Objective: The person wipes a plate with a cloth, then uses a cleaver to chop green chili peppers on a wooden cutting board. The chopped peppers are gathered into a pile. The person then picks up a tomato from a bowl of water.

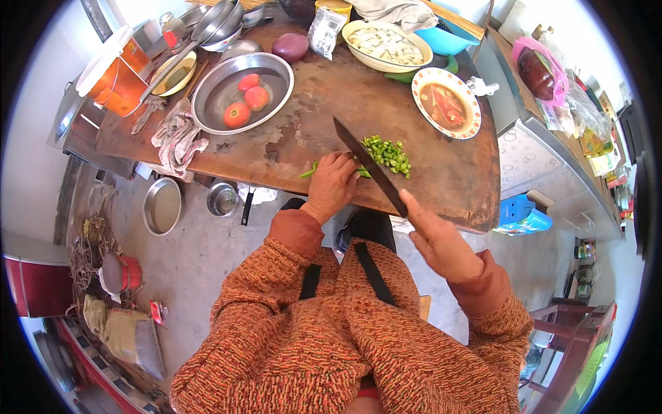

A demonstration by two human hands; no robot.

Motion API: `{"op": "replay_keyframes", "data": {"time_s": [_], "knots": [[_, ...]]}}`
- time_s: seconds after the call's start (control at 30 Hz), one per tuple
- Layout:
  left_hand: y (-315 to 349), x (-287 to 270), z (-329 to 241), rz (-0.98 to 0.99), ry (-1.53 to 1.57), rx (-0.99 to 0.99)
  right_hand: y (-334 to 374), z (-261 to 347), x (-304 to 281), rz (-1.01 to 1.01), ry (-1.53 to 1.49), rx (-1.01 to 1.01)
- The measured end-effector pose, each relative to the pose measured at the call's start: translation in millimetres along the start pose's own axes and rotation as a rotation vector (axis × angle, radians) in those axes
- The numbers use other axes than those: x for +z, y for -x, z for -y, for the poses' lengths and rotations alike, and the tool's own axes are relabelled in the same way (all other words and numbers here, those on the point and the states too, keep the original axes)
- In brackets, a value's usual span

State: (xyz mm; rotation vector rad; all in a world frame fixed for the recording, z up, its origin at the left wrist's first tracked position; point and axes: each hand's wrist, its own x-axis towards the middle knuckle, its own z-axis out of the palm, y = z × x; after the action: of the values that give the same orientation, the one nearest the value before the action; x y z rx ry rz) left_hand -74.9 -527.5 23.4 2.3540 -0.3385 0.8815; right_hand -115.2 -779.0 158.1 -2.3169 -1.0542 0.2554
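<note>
My right hand (pixel 441 238) is closed round the handle of a long dark-bladed kitchen knife (pixel 363 155). Its blade slants up and to the left over the wooden table (pixel 303 141), beside my left hand. With bent fingers, my left hand (pixel 332 183) presses a thin green pepper (pixel 309 170) to the table near the front edge; one end sticks out to the left, and the rest is mostly under the fingers. A small heap of chopped green pepper (pixel 389 153) lies just right of the blade.
A metal basin (pixel 281 103) with three tomatoes stands left. Farther back are an eggplant (pixel 290 47) and a bowl of pale cut pieces (pixel 348 33). A patterned plate (pixel 474 117) with reddish pieces in liquid is at right. A crumpled cloth (pixel 176 141) hangs at the left edge.
</note>
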Motion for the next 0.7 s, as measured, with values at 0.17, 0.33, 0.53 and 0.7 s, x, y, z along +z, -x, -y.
{"op": "replay_keyframes", "data": {"time_s": [0.17,0.33,0.53,0.7], "knots": [[0.3,0.2,-2.4,0.021,-0.03,-0.001,8.3,-3.2,23.1,-0.007,0.07,0.037],[-1.1,-0.6,-5.1,-0.027,-0.028,-0.019,-18.8,-25.6,40.1,-0.088,-0.061,0.002],[-1.1,0.3,-0.8,-0.051,0.021,0.004,-22.2,-31.8,18.7,-0.118,-0.047,-0.01],[-0.3,-0.8,-1.8,-0.047,0.012,0.003,-5.2,-6.8,3.1,-0.036,-0.019,-0.025]]}}
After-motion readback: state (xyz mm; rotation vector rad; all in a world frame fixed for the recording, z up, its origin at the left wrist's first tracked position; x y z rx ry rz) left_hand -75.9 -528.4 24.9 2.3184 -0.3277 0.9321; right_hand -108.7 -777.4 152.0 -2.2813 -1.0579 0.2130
